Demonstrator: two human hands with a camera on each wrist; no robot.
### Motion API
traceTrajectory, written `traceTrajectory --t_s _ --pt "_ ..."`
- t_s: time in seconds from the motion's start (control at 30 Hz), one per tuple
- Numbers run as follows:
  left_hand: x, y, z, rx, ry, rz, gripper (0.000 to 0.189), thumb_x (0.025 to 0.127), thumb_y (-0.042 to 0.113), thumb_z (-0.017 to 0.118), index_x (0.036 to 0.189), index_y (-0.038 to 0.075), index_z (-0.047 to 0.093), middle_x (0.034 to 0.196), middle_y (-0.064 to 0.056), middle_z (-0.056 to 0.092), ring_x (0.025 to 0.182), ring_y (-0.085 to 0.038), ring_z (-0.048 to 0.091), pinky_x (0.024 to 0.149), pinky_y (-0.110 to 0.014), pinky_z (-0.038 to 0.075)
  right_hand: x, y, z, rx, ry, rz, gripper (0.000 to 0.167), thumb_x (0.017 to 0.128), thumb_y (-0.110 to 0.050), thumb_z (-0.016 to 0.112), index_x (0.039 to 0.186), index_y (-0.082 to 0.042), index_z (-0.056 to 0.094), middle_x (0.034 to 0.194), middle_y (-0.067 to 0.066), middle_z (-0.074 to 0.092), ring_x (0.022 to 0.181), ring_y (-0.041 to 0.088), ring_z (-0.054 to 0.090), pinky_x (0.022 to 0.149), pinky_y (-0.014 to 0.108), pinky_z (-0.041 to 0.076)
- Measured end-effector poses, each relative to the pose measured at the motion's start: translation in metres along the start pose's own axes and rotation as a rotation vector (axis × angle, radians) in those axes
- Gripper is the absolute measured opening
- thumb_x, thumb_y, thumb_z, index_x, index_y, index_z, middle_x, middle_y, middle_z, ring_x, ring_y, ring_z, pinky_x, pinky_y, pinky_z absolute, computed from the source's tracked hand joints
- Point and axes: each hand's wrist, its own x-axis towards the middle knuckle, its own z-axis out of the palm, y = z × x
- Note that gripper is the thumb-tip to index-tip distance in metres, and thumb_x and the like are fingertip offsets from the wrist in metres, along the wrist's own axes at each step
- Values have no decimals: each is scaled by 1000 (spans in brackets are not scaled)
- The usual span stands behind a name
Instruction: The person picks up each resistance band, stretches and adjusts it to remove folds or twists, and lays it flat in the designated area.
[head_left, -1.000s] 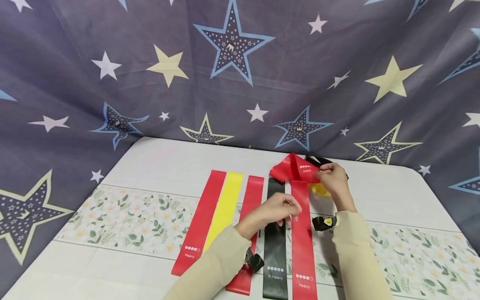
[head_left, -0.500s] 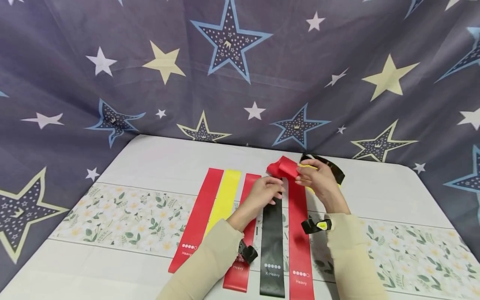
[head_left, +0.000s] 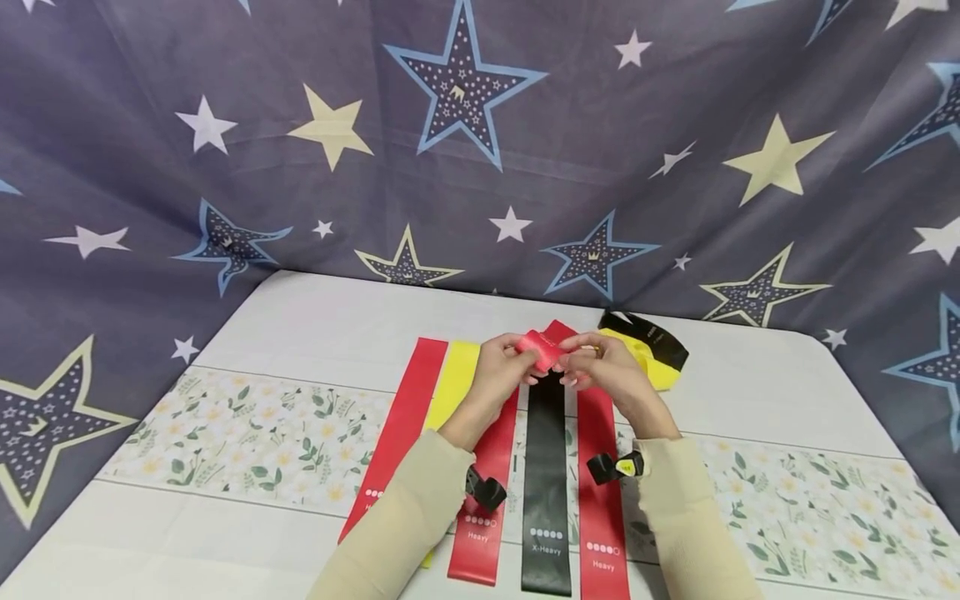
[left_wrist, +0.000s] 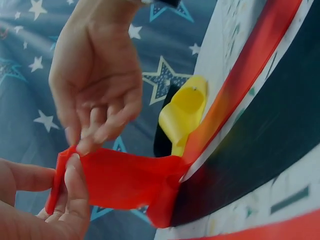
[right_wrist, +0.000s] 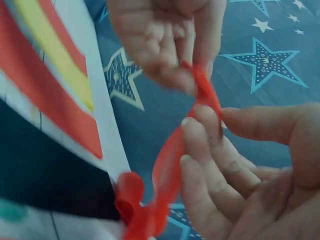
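Note:
Between both hands, above the far ends of the laid-out bands, a loose red resistance band [head_left: 542, 348] is held up. My left hand [head_left: 491, 375] pinches one edge of it between thumb and fingers. On its other side, my right hand [head_left: 611, 375] pinches the same edge with thumb and fingertips. In the left wrist view the rest of the red band [left_wrist: 125, 175] hangs away toward the table in a fold. Just below the hands lie a black band [head_left: 546, 483] marked X-Heavy and a red band [head_left: 600, 500] marked Heavy.
Left of these lie another red Heavy band [head_left: 478, 533], a yellow band [head_left: 453, 375] and an outer red band [head_left: 397, 425], roughly side by side. A crumpled yellow band [head_left: 660, 367] and a looped black band [head_left: 663, 340] sit behind my right hand. A star-patterned curtain [head_left: 480, 192] backs the table.
My left hand has come up from over the black band and taken hold of the red band. My right hand has moved left with it, leaving the yellow and black bands more exposed.

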Motion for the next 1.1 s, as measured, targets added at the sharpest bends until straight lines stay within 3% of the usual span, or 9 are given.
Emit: traceTrajectory --t_s 0.17,0.3,0.47,0.63,0.73,0.87,1.1 --pt "-1 8 -6 65 -43 27 22 88 5 58 107 -6 59 76 -16 64 54 -9 58 55 -20 51 -2 -2 3 -74 72 -98 25 92 -7 55 113 6 58 82 3 64 64 9 60 65 26 54" --pt "-4 16 -11 203 -94 78 22 86 7 59 105 -2 61 75 -10 61 58 -15 56 55 -22 49 -3 -4 9 -146 140 -229 23 91 -5 58 112 2 62 97 17 61 78 16 59 65 21 50" --pt "-9 28 -15 403 -118 170 23 84 9 60 106 7 64 83 -9 60 66 -18 55 60 -25 48 -5 -6 14 -232 96 -448 38 86 3 62 124 -1 58 114 20 58 95 31 59 73 18 50" --pt "-13 36 -18 536 -113 291 21 84 5 58 103 7 66 89 -9 59 71 -18 56 63 -28 49 -5 -6 17 -309 87 -589 38 83 6 65 120 -2 61 113 17 57 88 29 62 76 24 52" --pt "-16 39 -17 579 -75 350 21 85 3 57 104 5 68 94 -10 57 78 -19 56 66 -29 51 -6 -6 18 -353 129 -605 30 81 4 68 111 -2 65 108 15 61 81 25 62 72 27 52" --pt "-19 41 -14 568 -32 413 21 88 1 57 105 3 69 97 -11 58 84 -20 57 68 -29 53 -5 -6 16 -395 153 -560 21 81 0 71 101 -3 67 94 13 66 73 22 61 66 25 51" --pt "-28 49 -13 480 43 570 18 86 3 64 103 5 69 100 -10 60 85 -19 59 70 -28 54 -4 -5 15 -428 43 -566 13 81 -3 71 94 -2 68 77 10 65 63 17 54 58 25 47"
